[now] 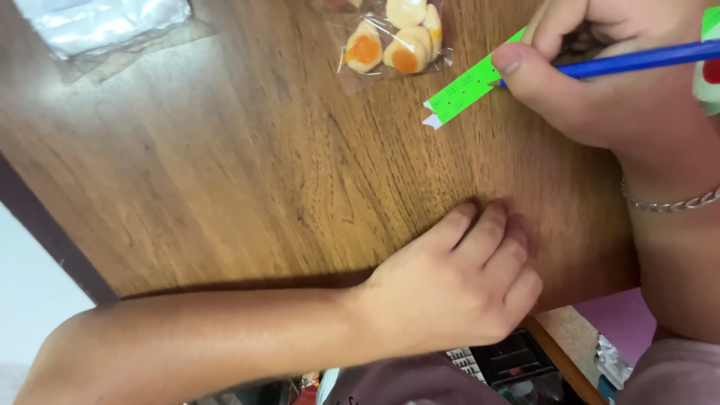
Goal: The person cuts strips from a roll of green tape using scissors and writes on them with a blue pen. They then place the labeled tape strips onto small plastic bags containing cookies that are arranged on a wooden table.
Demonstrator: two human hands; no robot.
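My right hand [600, 82] grips a blue pen [637, 60] at the upper right, its tip on a narrow green paper strip [469, 86] lying on the wooden table [225, 165]. A silver chain bracelet [671, 202] circles that wrist. My left hand [457, 289] rests near the table's front edge, fingers curled with the fingertips pressed on the wood, holding nothing. Just beyond the strip lies a clear plastic bag [394, 41] of white and orange egg-shaped sweets.
Another clear plastic packet [105, 22] lies at the table's far left corner. The table's dark edge [45, 232] runs diagonally at left over a pale floor. Below the front edge are a dark basket-like object [502, 360] and a purple surface [619, 319].
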